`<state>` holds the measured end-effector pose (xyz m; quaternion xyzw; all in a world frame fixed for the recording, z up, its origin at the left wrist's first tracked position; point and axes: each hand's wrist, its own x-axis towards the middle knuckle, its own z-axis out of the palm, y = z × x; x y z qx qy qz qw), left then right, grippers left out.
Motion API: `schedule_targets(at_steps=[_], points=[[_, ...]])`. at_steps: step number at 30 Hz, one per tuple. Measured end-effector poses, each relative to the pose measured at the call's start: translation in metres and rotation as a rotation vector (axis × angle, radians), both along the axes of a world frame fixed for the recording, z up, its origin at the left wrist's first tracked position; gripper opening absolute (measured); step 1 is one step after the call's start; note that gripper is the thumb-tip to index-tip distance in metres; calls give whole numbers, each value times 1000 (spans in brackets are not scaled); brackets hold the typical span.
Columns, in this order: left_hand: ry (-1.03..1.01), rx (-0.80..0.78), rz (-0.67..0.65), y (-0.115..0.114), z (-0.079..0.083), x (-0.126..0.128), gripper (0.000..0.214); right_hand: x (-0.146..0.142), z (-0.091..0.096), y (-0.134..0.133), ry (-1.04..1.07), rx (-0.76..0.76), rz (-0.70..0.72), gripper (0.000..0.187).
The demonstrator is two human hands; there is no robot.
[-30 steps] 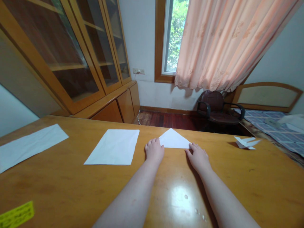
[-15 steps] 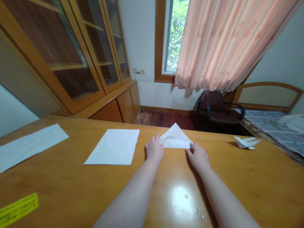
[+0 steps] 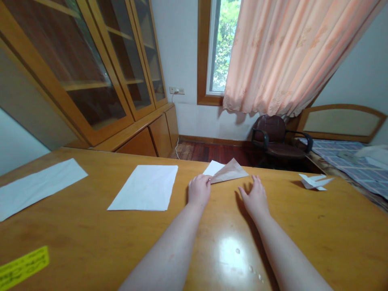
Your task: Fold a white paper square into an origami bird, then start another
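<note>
A white sheet folded into a triangle (image 3: 226,171) lies near the far edge of the wooden table (image 3: 91,238). One flap of it stands lifted, its underside in shadow. My left hand (image 3: 199,190) pinches the folded paper at its left corner. To the right, my right hand (image 3: 256,197) rests on the table with fingers stretched out, just clear of the paper's right side and holding nothing.
A flat white sheet (image 3: 145,186) lies left of my hands and another (image 3: 36,186) lies at the far left. A small folded paper shape (image 3: 313,182) sits at the right. A yellow label (image 3: 22,273) is stuck near the front left. Beyond the table stands a dark chair (image 3: 277,139).
The triangle's flap has been lifted by my left hand and swung up and rightward. My right hand has let go of the paper's right corner and now lies flat beside it.
</note>
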<state>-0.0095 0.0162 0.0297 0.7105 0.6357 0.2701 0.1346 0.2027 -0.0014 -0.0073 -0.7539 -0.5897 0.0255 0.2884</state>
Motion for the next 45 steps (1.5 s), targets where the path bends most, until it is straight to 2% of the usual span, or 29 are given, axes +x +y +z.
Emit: schedule_targets(at_steps=[6, 11, 15, 18, 23, 29, 32, 35, 37, 41, 45], points=[[-42, 15, -150, 1, -9, 2, 31, -1, 3, -1, -16, 97, -25, 81], [-51, -32, -296, 3, -18, 5, 30, -1, 1, -2, -30, 149, -5, 80], [-34, -47, -389, 3, -20, 5, 30, 0, -2, -2, -45, 183, -12, 80], [8, -42, -437, 2, -20, 5, 28, -1, -1, -3, -54, 267, -50, 79], [28, -42, -401, 3, -20, 5, 28, -2, 4, -4, -68, 382, 26, 67], [74, -65, -209, 4, -20, 4, 27, 4, 8, -5, -63, 441, 174, 34], [107, -70, -174, 3, -18, 4, 26, 5, 7, -4, -25, 372, 294, 23], [124, -66, -203, 3, -17, 4, 27, 3, 5, -4, 26, 186, 389, 23], [109, -64, -244, 3, -17, 5, 27, 2, 4, -3, 26, 90, 387, 24], [35, -33, -330, 3, -19, 7, 27, 1, 6, -2, 10, 6, 315, 23], [-47, 52, -333, 3, -18, 6, 32, 0, 11, -4, 9, -80, 286, 22]])
